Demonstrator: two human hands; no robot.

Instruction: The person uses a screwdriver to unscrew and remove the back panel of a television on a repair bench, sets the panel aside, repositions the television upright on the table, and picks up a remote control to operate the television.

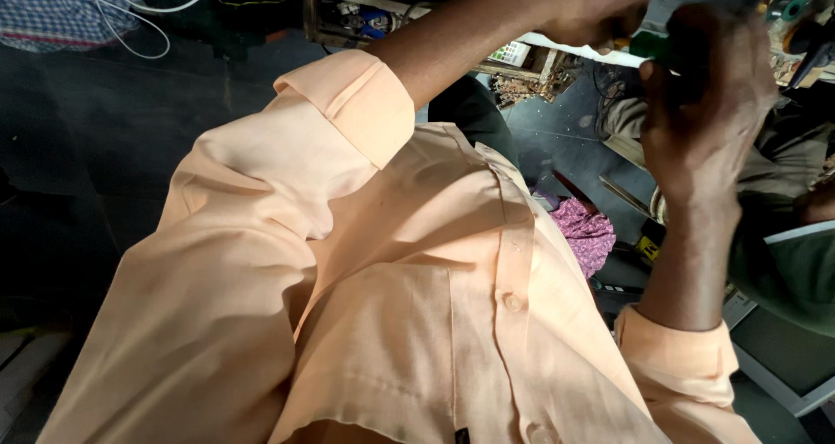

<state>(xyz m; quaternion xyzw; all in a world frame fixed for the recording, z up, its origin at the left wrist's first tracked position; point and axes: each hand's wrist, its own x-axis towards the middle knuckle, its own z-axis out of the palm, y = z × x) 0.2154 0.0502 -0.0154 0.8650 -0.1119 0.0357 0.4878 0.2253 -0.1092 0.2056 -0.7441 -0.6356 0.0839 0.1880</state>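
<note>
Our right hand [704, 105] is clamped on a green-handled tool [657, 48], left hand [591, 5] grip cannot tell; a slip could jab the left fingers.

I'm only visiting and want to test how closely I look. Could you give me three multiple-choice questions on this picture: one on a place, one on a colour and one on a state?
1. Where does the purple cloth lie?
A. Low in the gap between the two arms, beside the shirt
B. Hanging from a ceiling hook
C. Folded inside the chest pocket

2. What colour is the shirt?
A. Blue
B. Peach
C. Black

3. How is the right hand held?
A. Flat and open
B. Curled around a green thing
C. Tucked away in a pocket

Answers:
1 A: the cloth shows below the hands, between the arms and right of the button strip.
2 B: the whole front and both cuffs are peach.
3 B: its fingers wrap around the green thing.
</note>
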